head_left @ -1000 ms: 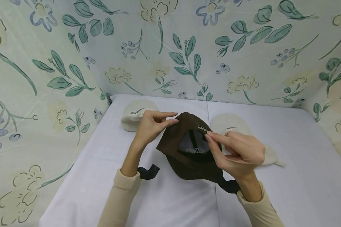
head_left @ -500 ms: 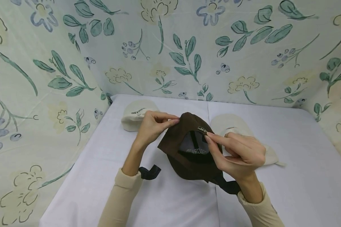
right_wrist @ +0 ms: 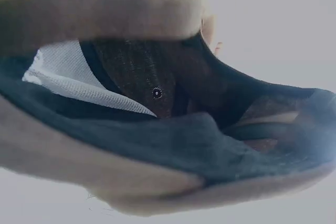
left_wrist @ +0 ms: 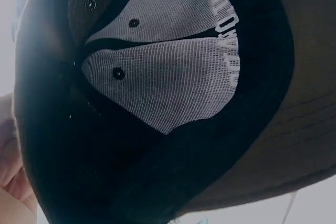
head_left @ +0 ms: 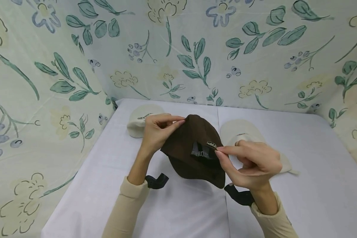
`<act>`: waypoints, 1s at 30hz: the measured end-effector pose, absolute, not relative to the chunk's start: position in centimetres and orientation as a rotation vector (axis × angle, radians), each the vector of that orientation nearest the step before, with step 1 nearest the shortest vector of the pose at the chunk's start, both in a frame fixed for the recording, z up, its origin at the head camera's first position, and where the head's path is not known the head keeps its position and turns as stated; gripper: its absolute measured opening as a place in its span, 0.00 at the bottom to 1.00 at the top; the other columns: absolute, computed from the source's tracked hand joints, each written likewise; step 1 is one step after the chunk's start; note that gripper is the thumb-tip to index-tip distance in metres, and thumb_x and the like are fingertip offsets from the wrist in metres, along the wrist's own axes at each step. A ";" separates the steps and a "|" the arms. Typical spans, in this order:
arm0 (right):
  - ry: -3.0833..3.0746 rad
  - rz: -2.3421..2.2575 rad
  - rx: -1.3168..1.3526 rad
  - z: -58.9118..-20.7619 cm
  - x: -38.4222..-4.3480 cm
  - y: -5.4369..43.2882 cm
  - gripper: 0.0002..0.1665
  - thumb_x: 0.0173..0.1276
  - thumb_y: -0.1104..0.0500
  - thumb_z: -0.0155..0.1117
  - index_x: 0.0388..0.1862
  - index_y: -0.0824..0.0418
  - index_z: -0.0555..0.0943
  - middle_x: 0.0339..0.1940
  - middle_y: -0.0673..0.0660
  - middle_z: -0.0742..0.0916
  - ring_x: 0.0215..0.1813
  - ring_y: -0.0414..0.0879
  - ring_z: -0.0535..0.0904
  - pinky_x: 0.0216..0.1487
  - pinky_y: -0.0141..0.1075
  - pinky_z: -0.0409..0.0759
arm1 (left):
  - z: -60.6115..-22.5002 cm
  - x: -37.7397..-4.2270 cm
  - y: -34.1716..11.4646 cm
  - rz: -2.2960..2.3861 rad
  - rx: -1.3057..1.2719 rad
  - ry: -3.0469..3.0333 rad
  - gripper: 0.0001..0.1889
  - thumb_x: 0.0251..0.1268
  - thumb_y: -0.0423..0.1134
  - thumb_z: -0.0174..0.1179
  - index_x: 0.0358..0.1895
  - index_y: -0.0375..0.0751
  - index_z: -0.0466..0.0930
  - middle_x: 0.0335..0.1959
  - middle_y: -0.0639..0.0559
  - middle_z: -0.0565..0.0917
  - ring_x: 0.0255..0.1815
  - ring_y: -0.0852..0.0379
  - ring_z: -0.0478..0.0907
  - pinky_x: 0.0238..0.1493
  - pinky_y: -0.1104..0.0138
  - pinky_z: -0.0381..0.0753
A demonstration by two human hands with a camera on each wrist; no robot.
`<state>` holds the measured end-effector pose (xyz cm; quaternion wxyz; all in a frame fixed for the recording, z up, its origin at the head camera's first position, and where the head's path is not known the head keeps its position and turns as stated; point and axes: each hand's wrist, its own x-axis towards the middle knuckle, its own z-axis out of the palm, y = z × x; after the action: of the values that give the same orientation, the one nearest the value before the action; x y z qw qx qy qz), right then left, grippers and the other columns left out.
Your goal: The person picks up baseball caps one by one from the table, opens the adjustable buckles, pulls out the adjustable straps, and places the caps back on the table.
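A dark brown baseball cap (head_left: 193, 135) is held up above the white table, its back opening facing me and its brim hanging low. My left hand (head_left: 157, 134) pinches the cap's upper left edge between thumb and fingers. With thumb and index finger, my right hand (head_left: 254, 163) pinches the rim of the back opening, beside a small light label (head_left: 211, 144). The left wrist view shows the cap's inside, with grey mesh lining (left_wrist: 163, 80), black band and reversed white lettering. In the right wrist view, blurred fingers (right_wrist: 131, 14) partly cover the black sweatband (right_wrist: 157, 135).
A cream cap (head_left: 135, 127) with dark lettering lies at the back left, partly behind my left hand. Another cream cap (head_left: 240, 127) lies behind my right hand. The white-covered table (head_left: 86, 198) meets a floral cloth backdrop (head_left: 166, 49). Black straps hang at both wrists.
The brown cap has tilted, so its back opening looks narrower and its brim sits higher. My right hand has shifted slightly down and right, my left slightly up; both still pinch the cap.
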<state>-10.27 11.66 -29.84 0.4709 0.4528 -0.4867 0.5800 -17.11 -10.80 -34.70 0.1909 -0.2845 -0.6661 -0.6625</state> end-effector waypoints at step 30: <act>-2.199 1.465 0.853 -31.4 -12.2 15.2 0.15 0.55 0.74 0.79 0.40 0.61 0.93 0.10 0.50 0.59 0.17 0.40 0.49 0.17 0.31 0.47 | -32.3 -14.9 -10.9 -1.843 -1.264 -1.959 0.09 0.56 0.18 0.71 0.39 0.27 0.91 0.12 0.56 0.68 0.16 0.61 0.59 0.19 0.67 0.56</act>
<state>-12.20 15.24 -31.39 0.1814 0.3019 -0.7789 0.5189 -14.91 -10.89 -32.27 0.0846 -0.4239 -0.6568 -0.6179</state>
